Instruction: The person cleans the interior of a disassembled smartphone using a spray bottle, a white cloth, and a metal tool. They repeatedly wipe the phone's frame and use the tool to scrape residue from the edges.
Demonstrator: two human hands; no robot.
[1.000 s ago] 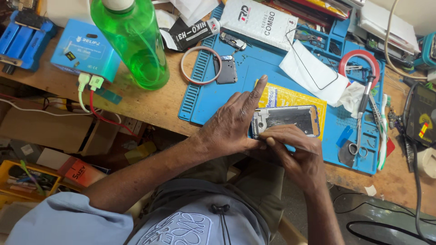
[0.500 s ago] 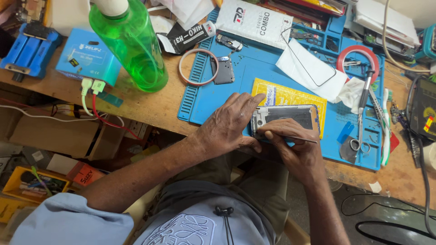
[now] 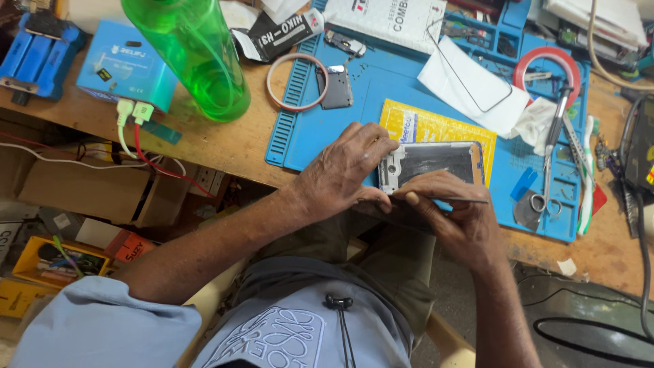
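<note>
My left hand (image 3: 340,170) grips the left end of an opened phone frame (image 3: 430,163), fingers closed on its edge. The frame lies lengthwise left to right at the near edge of the blue mat (image 3: 381,88) on the bench (image 3: 204,146). My right hand (image 3: 456,218) pinches a thin metal tool (image 3: 463,200) along its near side.

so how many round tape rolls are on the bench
2: a pale ring-shaped tape roll at the blue mat's left edge, and a red ring-shaped tape roll at its upper right. Clutter may hide others.
</note>
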